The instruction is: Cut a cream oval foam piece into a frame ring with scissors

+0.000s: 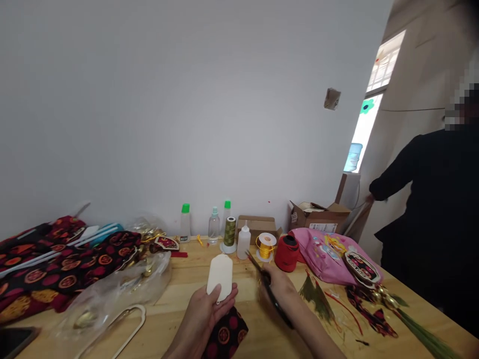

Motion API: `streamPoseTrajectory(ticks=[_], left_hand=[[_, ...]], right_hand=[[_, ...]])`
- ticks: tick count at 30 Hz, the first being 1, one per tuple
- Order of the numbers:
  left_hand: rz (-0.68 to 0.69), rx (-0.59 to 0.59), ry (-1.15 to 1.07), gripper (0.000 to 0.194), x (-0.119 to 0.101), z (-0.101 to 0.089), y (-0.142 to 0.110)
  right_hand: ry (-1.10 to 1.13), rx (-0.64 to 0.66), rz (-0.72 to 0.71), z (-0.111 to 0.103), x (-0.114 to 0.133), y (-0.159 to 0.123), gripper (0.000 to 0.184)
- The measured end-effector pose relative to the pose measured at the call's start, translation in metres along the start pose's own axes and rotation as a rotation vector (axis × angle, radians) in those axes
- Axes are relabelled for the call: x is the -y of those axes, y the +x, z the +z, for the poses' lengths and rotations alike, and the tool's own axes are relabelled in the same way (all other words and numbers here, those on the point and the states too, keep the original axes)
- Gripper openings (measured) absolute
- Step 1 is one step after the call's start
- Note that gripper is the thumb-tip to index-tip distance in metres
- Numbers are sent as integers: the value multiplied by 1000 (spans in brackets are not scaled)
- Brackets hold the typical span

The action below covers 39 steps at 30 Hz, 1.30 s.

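Observation:
Near the middle of the table, my left hand (214, 305) holds a flat cream-coloured plaque (220, 275), thumb across its lower face and fingers behind it. The plaque has a shaped outline and a small loop at each end. To its right, my right hand (279, 284) is closed around a pair of dark-handled scissors (270, 294), whose blades point up and left toward the white squeeze bottle (244, 241). Below my left hand lies a piece of dark fabric (227, 333) with round red-and-gold patterns.
Along the wall stand green-capped bottles (185, 223), a green thread spool (230, 232), a yellow cord spool (266, 247), a red thread cone (287, 253) and cardboard boxes (318, 217). Patterned fabric (48, 279) and a plastic bag (112, 294) cover the left; tassels (318, 299) lie right. A person (437, 199) stands at right.

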<state>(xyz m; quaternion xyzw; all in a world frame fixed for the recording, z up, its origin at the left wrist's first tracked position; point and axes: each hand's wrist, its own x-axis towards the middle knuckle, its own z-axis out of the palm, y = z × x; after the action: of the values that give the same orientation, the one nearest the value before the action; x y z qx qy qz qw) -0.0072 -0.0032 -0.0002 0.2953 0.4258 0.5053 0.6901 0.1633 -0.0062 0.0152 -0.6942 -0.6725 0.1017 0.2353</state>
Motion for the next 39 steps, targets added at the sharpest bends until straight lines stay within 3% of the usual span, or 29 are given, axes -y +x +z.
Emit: streamPoseTrajectory(ticks=[3, 5, 8, 11, 15, 20, 24, 31, 39], left_hand=[[-8, 120, -17, 21, -4, 4, -3], [-13, 228, -36, 24, -6, 6, -6], [8, 352, -26, 26, -4, 9, -8], [30, 404, 17, 25, 0, 9, -6], [9, 340, 91, 22, 2, 12, -4], [-50, 201, 173, 22, -1, 20, -7], [-37, 156, 223, 22, -1, 23, -9], [-86, 137, 193, 18, -2, 23, -9], [-73, 276, 66, 18, -4, 18, -14]], right_hand=[[123, -20, -62, -10, -3, 4, 13], [376, -42, -113, -11, 2, 5, 15], [846, -14, -181, -3, 13, 3, 29], [1015, 36, -209, 11, 18, -3, 31], [1053, 52, -196, 24, 18, -8, 27], [1060, 50, -242, 26, 17, -10, 20], [1147, 87, -253, 28, 18, -13, 20], [1176, 78, -244, 33, 17, -15, 20], [1182, 3, -199, 33, 19, -15, 17]])
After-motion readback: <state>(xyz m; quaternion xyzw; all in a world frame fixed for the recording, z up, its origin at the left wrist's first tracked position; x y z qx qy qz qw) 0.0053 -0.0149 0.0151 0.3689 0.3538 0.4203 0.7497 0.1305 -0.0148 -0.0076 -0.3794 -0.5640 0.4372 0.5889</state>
